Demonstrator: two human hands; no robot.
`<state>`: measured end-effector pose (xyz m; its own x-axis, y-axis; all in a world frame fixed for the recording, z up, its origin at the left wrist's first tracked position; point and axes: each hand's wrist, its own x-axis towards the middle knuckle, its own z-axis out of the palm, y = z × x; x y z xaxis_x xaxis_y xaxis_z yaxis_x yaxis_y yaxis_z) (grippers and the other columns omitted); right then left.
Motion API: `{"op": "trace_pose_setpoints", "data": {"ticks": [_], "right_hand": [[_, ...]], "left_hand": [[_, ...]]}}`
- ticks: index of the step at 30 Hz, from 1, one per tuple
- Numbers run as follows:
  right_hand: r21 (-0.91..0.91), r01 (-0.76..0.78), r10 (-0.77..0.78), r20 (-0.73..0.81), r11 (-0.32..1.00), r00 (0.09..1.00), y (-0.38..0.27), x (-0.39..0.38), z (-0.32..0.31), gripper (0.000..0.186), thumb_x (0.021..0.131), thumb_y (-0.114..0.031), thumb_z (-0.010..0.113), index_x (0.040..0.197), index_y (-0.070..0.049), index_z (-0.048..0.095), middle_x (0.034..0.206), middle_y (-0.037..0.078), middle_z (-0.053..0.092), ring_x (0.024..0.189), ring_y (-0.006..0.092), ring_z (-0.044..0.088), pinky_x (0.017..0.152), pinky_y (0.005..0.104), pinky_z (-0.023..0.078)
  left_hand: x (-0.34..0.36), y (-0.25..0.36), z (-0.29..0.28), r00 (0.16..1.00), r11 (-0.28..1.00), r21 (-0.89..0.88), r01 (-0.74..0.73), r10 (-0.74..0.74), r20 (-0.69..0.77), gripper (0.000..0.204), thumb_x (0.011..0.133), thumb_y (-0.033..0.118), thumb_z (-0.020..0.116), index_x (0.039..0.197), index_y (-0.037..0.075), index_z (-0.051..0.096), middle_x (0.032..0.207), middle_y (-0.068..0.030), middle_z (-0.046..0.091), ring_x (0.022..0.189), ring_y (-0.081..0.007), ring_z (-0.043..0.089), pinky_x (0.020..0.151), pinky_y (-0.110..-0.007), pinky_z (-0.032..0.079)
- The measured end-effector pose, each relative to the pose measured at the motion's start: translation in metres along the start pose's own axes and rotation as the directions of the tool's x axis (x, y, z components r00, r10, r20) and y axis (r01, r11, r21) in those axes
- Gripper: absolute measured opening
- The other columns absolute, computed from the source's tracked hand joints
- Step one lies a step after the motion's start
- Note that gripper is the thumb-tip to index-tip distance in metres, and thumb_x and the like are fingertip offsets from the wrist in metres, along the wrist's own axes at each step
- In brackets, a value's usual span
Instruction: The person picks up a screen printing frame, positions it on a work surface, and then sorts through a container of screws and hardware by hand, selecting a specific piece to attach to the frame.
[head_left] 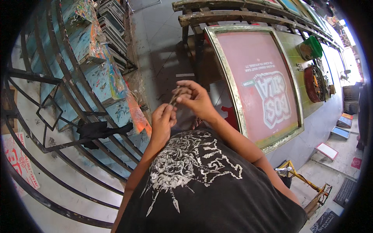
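In front of my torso, my left hand (163, 116) and my right hand (194, 99) meet around a small, thin, dull brownish item (175, 98), too small and blurred to name. My left hand pinches its lower end with thumb and forefinger. My right hand, just above and to the right, has curled fingers and thumb on its upper part. A framed pink printing screen (256, 66) with white lettering and graphics stands to the right of my hands, propped against a wooden rack (211, 17).
A black metal railing (50, 149) with a dark cloth (97, 134) curves along the left, beside paint-spattered blue steps (81, 73) and stacked frames (110, 31). At right are a green bucket (311, 46), a round reddish tray (314, 83), a yellow metal frame (307, 176) and small boards (327, 151).
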<state>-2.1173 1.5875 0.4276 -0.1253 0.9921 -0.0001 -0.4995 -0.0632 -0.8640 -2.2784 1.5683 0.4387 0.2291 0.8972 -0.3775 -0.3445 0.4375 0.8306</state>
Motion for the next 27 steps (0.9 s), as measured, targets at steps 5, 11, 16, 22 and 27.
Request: {"op": "trace_pose_setpoints", "data": {"ticks": [5,11,16,22,27], "right_hand": [[-0.23,0.003,-0.045,-0.175,0.973,0.984,0.0,0.03,-0.033,0.034,0.085,0.0,0.064,0.116,-0.001,0.05,0.094,0.004,0.061,0.087,0.0084,0.058,0.08,0.0235,0.047],[-0.167,0.103,-0.157,-0.35,0.981,0.923,-0.013,0.083,-0.046,0.03,0.084,0.001,0.064,0.111,-0.001,0.052,0.087,0.001,0.059,0.082,0.008,0.057,0.077,0.0217,0.047],[-0.137,0.154,-0.201,-0.473,0.979,0.858,-0.025,0.153,-0.041,0.032,0.084,0.0,0.064,0.113,-0.001,0.051,0.09,0.002,0.06,0.084,0.009,0.058,0.077,0.0224,0.048],[-0.162,0.114,-0.189,-0.593,0.98,0.783,-0.013,0.202,-0.046,0.036,0.084,-0.001,0.064,0.117,0.0,0.05,0.099,0.005,0.061,0.087,0.0099,0.058,0.078,0.023,0.048],[-0.015,0.188,-0.15,-0.664,0.982,0.733,-0.009,0.223,-0.04,0.03,0.084,-0.001,0.064,0.112,0.0,0.053,0.098,0.005,0.062,0.085,0.0085,0.058,0.074,0.0212,0.047]], "left_hand": [[0.062,0.006,0.012,0.988,0.998,0.064,0.016,-0.026,0.153,0.02,0.097,0.015,0.049,0.087,-0.001,0.056,0.063,0.0005,0.048,0.048,-0.0044,0.037,0.044,-0.019,0.031],[0.148,0.029,0.022,0.936,0.99,0.124,0.064,-0.103,0.336,0.021,0.097,0.016,0.048,0.087,-0.001,0.055,0.062,-0.0001,0.049,0.046,-0.0046,0.037,0.043,-0.019,0.03],[0.228,0.07,0.019,0.889,0.981,0.169,0.091,-0.157,0.43,0.021,0.097,0.017,0.049,0.085,0.0,0.056,0.061,0.0004,0.049,0.046,-0.0042,0.038,0.042,-0.019,0.03],[0.296,0.102,0.012,0.809,0.951,0.286,0.117,-0.258,0.528,0.022,0.096,0.017,0.051,0.083,0.001,0.058,0.06,0.0009,0.05,0.046,-0.004,0.039,0.042,-0.019,0.031],[0.33,0.109,0.002,0.761,0.933,0.291,0.209,-0.343,0.551,0.022,0.095,0.017,0.051,0.083,0.001,0.059,0.06,0.0011,0.05,0.046,-0.0037,0.039,0.042,-0.019,0.03]]}}
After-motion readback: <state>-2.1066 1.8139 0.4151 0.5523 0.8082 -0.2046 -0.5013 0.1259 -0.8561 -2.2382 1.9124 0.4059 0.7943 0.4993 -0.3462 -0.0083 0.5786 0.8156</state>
